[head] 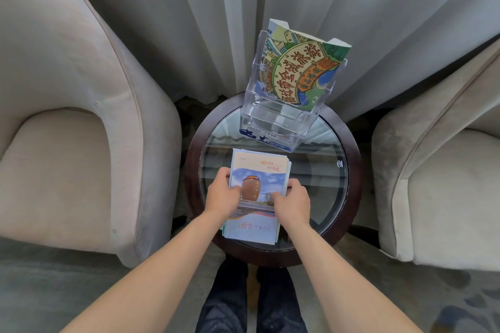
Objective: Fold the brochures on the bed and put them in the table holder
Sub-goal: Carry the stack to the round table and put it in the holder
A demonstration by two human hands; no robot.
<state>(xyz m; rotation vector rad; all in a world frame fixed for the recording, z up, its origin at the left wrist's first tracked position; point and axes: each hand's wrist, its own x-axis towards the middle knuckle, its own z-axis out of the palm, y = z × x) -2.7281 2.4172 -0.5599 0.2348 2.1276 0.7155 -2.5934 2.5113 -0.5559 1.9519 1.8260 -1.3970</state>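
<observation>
Head view, looking down from the person's own eyes: a small round table (349, 197) with a dark wooden rim and a glass top stands between two pale, soft-looking armchairs, one on the left (81, 129) and one on the right (438, 184), with grey pleated curtains (203, 21) hanging behind.

A stack of folded brochures (257, 213) lies flat on the glass at the near side of the table. The top one is glossy paper, rectangular, printed with a large brown jar under a blue sky. The left hand (223, 196) grips the stack's left edge, fingers curled over it; the right hand (292, 201) grips the right edge the same way. Holding both long edges like this probably keeps the loose sheets squared up, ready to lift as one bundle.

At the far side of the table stands a clear plastic holder (276, 116), stepped into tiers and tilted back. Its rear pocket already holds a colourful map-style brochure (303, 67), standing upright with its top corners curling; a blue-edged leaflet (266, 140) shows low at the front, though whether it sits inside the front pocket or beneath the holder cannot be told. The stack in the hands lies just in front of the holder, not touching it.

Dark trousers (254, 305) show below, over a patterned carpet (54, 292).
</observation>
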